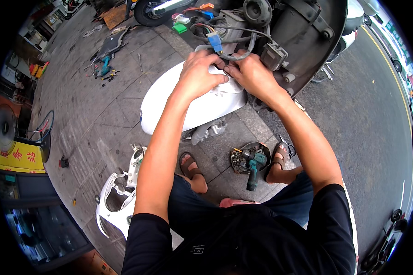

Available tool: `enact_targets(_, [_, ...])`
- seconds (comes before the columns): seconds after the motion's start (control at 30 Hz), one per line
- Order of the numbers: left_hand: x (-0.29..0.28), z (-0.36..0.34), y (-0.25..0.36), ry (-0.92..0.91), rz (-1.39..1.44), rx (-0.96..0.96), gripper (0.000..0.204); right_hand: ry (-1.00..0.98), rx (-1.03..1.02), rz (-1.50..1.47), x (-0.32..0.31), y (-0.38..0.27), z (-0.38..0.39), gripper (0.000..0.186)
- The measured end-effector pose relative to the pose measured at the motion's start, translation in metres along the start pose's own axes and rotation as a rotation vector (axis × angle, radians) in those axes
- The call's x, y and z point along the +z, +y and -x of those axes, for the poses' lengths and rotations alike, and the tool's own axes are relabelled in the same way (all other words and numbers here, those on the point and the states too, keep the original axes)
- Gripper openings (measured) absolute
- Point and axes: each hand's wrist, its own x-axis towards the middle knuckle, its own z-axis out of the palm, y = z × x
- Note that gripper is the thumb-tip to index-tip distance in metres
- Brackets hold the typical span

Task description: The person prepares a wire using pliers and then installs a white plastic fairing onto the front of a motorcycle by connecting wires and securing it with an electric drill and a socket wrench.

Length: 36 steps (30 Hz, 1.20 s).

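A white front fender (170, 98) of a scooter lies below a bundle of wires and dark frame parts. My left hand (202, 75) rests on its upper end, thumb stretched out over the white surface and the other fingers bent over the far edge. Beside it my right hand (250, 73) has its fingers bent and pressed together at the wiring, next to the fender's top. What those fingertips hold, if anything, is hidden. A blue connector (214, 41) hangs just beyond both hands, on a grey cable. The round horn (257, 11) sits above.
Between my feet stands a round tray (234, 167) of small hardware with a teal cordless drill (253, 169) on it. Scissors (287, 145) lie by my right foot. A white body panel (117, 201) is at lower left; another teal power tool (104, 68) and pliers lie farther off.
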Motion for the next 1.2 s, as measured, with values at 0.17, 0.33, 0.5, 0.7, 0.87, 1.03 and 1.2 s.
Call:
enact_targets(0.17, [0.0, 0.0, 0.0, 0.007, 0.014, 0.006, 0.034, 0.021, -0.027, -0.041, -0.004, -0.002, 0.002, 0.022])
enact_targets(0.33, [0.001, 0.0, -0.001, 0.004, 0.018, 0.008, 0.034, 0.021, 0.046, 0.02, 0.0, -0.005, 0.003, 0.023])
enact_targets(0.5, [0.001, -0.001, -0.001, 0.008, 0.008, 0.004, 0.035, 0.06, -0.017, 0.007, 0.0, -0.003, 0.003, 0.023])
enact_targets(0.7, [0.0, 0.0, 0.001, -0.028, -0.021, -0.039, 0.037, -0.018, 0.012, -0.033, -0.002, 0.002, 0.001, 0.022])
enact_targets(0.87, [-0.001, -0.002, 0.001, -0.056, -0.068, -0.027, 0.038, 0.014, -0.022, 0.038, 0.001, 0.003, 0.001, 0.023])
enact_targets(1.03, [-0.002, -0.002, -0.001, -0.057, -0.063, -0.018, 0.039, 0.011, -0.089, -0.061, -0.002, 0.008, 0.0, 0.022])
enact_targets(1.2, [-0.001, -0.001, 0.0, -0.057, -0.042, -0.057, 0.039, -0.009, -0.045, 0.006, 0.0, 0.006, -0.003, 0.019])
